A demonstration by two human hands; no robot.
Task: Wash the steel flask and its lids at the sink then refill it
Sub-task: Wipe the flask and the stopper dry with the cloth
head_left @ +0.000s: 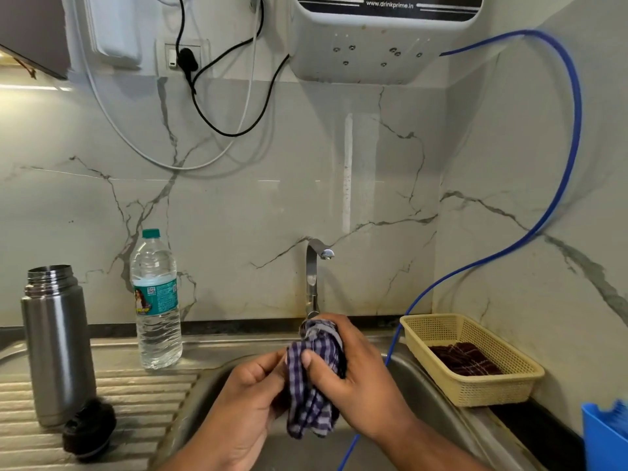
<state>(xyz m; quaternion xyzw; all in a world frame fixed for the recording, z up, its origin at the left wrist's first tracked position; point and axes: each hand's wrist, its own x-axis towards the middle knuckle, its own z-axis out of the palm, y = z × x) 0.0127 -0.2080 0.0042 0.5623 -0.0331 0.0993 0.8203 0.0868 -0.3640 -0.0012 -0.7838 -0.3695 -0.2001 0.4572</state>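
Observation:
The steel flask stands upright and uncapped on the ribbed draining board at the left. A black lid lies on the board just in front of it. Over the sink basin, both hands hold a purple checked cloth. My right hand grips the cloth's upper part, thumb across it. My left hand holds the cloth from the left side. Whatever is wrapped inside the cloth is hidden.
A plastic water bottle stands behind the flask. The steel tap rises behind the hands. A cream basket with a dark cloth sits at the right. A blue hose drops from the wall purifier into the sink.

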